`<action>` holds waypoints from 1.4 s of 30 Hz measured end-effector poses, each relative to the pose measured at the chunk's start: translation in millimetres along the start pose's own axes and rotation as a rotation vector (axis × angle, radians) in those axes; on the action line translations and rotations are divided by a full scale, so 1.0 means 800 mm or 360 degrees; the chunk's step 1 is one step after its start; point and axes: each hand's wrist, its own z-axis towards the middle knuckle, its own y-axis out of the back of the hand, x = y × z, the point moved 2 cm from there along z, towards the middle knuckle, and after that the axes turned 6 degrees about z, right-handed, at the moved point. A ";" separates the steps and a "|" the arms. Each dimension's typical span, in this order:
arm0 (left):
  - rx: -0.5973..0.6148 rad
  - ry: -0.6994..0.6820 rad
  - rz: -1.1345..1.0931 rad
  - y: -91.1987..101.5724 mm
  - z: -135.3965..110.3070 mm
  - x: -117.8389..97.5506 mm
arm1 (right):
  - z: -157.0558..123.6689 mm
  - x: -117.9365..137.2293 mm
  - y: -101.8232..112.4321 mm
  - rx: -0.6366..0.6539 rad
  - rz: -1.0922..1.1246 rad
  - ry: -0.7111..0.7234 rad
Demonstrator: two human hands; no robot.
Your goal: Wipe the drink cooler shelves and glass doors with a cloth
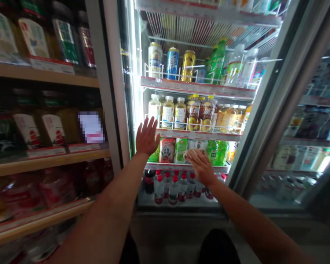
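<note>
Bright light fills a drinks cooler point(181, 212) at the middle of the frame, with dark wooden shelves point(79, 156) of bottles along the left. Nearest, my bare forearms reach up from the lower edge. My left hand point(147, 137), left of center, is spread flat with its fingers extended; my right hand point(202, 169), just right of center, lies over a pale, cloth-like piece point(186, 157), and I cannot tell whether I grip it or only press it. Beyond, red-capped bottles point(174, 190) stand low in the cooler, a red can point(166, 150) above them, and a gold can point(188, 66) at upper center.
</note>
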 end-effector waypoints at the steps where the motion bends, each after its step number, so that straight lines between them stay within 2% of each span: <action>1: 0.0011 0.0006 -0.0005 0.000 0.000 0.000 | -0.010 -0.002 0.002 0.0056 0.0005 0.0085; 3: 0.0031 0.0022 -0.0030 0.000 0.001 0.000 | -0.025 -0.011 0.007 0.0147 0.0022 0.0221; 4: 0.0037 0.0028 -0.0045 0.000 0.002 -0.001 | -0.030 -0.019 0.011 0.0146 0.0020 0.0211; 8: 0.0041 0.0040 -0.0070 0.000 0.003 -0.001 | -0.048 -0.057 0.031 -0.0170 -0.0040 -0.0137; 10: 0.0054 0.0059 -0.0086 0.000 0.003 -0.002 | -0.064 -0.066 0.036 -0.0287 -0.0057 -0.0226; 14: 0.0055 0.0074 -0.0114 -0.002 0.003 0.000 | -0.095 -0.075 0.039 -0.0123 0.0014 -0.0155; 16: 0.0040 0.0044 -0.0104 -0.003 0.003 0.000 | -0.098 -0.087 0.044 -0.0114 0.0036 -0.0178; 20: 0.0041 0.0039 -0.0116 -0.003 0.003 0.001 | -0.104 -0.111 0.050 -0.0459 -0.0060 -0.0499; 22: 0.0048 0.0056 -0.0133 -0.003 0.003 0.000 | -0.120 -0.105 0.043 -0.0520 -0.0102 -0.0598; 23: 0.0048 0.0057 -0.0129 -0.003 0.003 0.000 | -0.131 -0.099 0.038 -0.0484 -0.0115 -0.0610; 27: 0.0003 0.0012 -0.0053 -0.003 0.002 -0.002 | -0.166 -0.077 0.027 -0.0178 -0.0108 -0.0484; 29: 0.0010 0.0018 -0.0050 -0.002 0.002 -0.003 | -0.160 -0.081 0.032 -0.0150 -0.0084 -0.0429; 32: 0.0076 0.0066 -0.0085 -0.001 0.003 -0.003 | -0.135 -0.092 0.039 -0.0358 -0.0075 -0.0450; 35: 0.0109 0.0079 -0.0105 0.001 0.005 -0.006 | -0.124 -0.082 0.030 -0.0460 -0.0072 -0.0486; 39: 0.0144 0.0128 -0.0127 0.004 0.005 -0.008 | -0.135 -0.048 0.012 -0.0198 0.0026 -0.0345; 42: 0.0162 0.0132 -0.0113 0.005 0.006 -0.009 | -0.123 -0.046 0.013 -0.0105 0.0047 -0.0309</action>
